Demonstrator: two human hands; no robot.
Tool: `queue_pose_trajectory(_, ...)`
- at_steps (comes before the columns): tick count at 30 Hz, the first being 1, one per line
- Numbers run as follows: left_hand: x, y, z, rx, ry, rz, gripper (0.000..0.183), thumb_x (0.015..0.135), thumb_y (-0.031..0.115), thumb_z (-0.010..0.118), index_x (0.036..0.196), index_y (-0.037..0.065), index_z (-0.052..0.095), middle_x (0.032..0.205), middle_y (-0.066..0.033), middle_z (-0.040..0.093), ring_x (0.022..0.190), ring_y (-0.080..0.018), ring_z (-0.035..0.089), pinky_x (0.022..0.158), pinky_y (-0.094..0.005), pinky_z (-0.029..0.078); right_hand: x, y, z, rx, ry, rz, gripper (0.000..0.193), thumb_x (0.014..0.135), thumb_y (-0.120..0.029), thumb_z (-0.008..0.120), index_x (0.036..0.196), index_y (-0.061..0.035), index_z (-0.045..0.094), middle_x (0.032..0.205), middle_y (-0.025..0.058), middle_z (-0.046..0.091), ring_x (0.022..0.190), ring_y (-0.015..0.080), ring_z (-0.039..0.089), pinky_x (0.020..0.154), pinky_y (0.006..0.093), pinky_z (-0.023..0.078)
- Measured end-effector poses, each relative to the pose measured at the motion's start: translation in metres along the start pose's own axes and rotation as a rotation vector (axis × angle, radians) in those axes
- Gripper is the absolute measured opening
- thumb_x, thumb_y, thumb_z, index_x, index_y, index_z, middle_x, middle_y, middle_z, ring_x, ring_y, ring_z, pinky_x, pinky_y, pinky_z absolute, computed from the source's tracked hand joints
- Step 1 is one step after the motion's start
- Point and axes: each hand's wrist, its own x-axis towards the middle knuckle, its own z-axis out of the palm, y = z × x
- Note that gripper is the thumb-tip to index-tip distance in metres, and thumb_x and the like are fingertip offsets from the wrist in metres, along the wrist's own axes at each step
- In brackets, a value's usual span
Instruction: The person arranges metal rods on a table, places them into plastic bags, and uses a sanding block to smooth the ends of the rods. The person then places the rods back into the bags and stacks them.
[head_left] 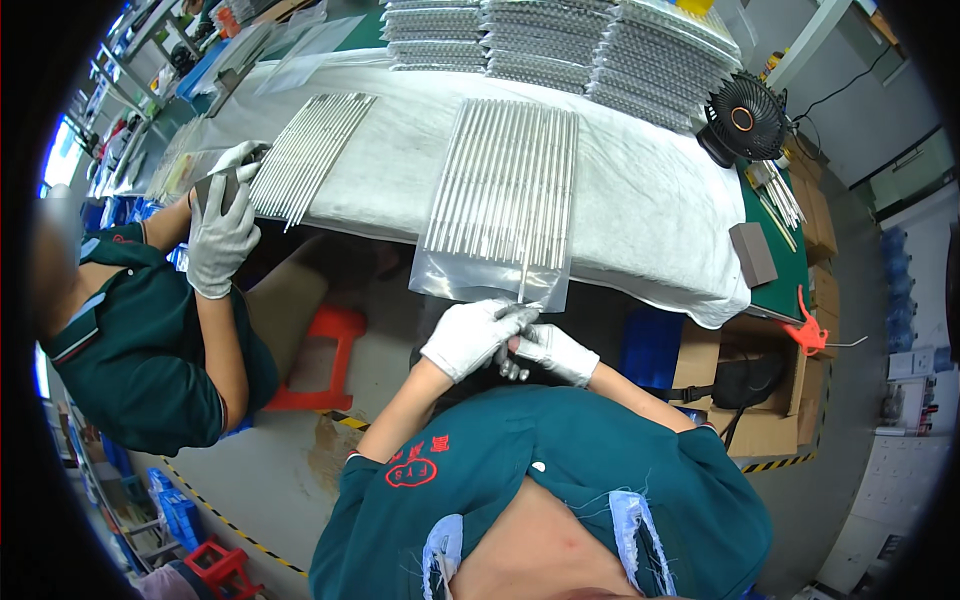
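Note:
A row of thin silvery metal rods (500,180) lies side by side on a clear plastic sheet (440,277) at the table's front edge. One metal rod (524,282) juts out of the row toward me. My left hand (472,335), in a white glove with grey fingertips, is closed at the near end of this rod. Close against it, my right hand (560,353), gloved alike, has its fingers curled in. What lies between the right fingers is hidden.
On the left a co-worker's gloved hand (222,235) holds a dark block beside a second batch of rods (312,150). Bubble-wrapped stacks (545,40) stand at the back. A black fan (742,118), a grey-brown block (752,254) and a red air gun (806,326) are at right.

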Motion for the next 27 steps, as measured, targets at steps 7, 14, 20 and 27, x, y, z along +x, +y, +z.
queue_pose_trajectory(7,0.036,0.022,0.007,-0.799,0.203,-0.392,0.036,0.091,0.037,0.053,0.089,0.003,0.066,0.049,-0.0026,0.051,0.033,-0.0070,0.037,0.032,-0.0212,0.028,-0.005,0.019,-0.011,0.090,0.073,-0.002,0.036,0.089,-0.037,0.058,0.099,-0.0021,0.061,0.084,0.0056,0.065,0.073,0.0092,0.060,0.065,0.0225,0.048)
queue_pose_trajectory(14,0.032,0.021,0.007,-0.820,0.162,-0.348,0.035,0.092,0.036,0.051,0.088,0.001,0.058,0.053,-0.0038,0.052,0.033,-0.0068,0.035,0.031,-0.0204,0.026,-0.027,0.023,-0.039,-0.006,0.078,-0.040,0.057,0.086,-0.050,0.052,0.106,0.0031,0.058,0.092,0.0113,0.065,0.081,0.0150,0.062,0.072,0.0263,0.050)
queue_pose_trajectory(20,0.026,0.015,0.008,-0.827,0.132,-0.347,0.035,0.093,0.033,0.048,0.100,0.000,0.058,0.056,-0.0046,0.054,0.033,-0.0065,0.035,0.033,-0.0204,0.026,-0.016,-0.008,-0.053,-0.020,0.188,-0.146,0.097,0.071,-0.080,0.034,0.107,0.0070,0.057,0.095,0.0156,0.065,0.082,0.0183,0.063,0.074,0.0280,0.050)
queue_pose_trajectory(27,-0.042,-0.068,-0.035,-0.817,0.274,0.019,0.059,0.093,0.050,0.040,0.072,0.000,0.061,0.043,-0.0027,0.043,0.032,-0.0064,0.032,0.033,-0.0205,0.025,-0.007,-0.042,-0.035,-0.162,0.278,-0.157,0.075,0.088,-0.063,0.036,0.092,0.0054,0.065,0.086,0.0133,0.068,0.076,0.0164,0.064,0.071,0.0275,0.050)
